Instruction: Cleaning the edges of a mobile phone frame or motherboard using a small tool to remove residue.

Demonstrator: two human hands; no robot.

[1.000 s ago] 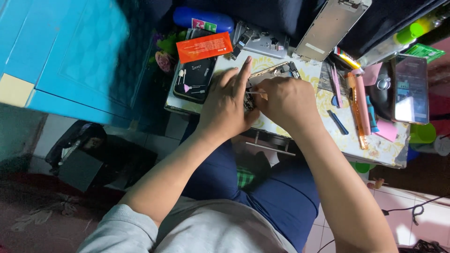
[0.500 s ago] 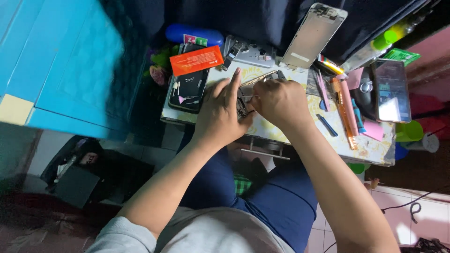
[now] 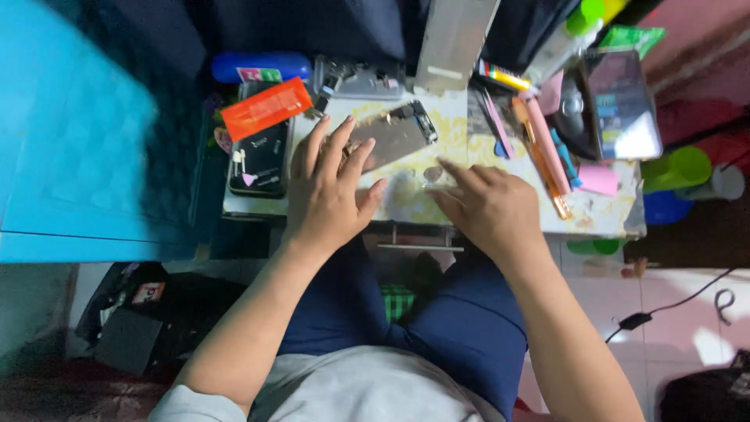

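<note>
Opened phone (image 3: pixel 394 134) on table (image 3: pixel 601 215) — left hand (image 3: pixel 328 195) on it, right hand (image 3: pixel 488 207) beside.

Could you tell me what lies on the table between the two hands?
In the head view, only bare yellow-patterned table top lies between the left hand and right hand; the opened phone chassis sits just beyond.

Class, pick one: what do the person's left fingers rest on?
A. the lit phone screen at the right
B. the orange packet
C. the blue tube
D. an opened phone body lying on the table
D: the left hand has its fingers spread over the opened phone body on the table.
</note>
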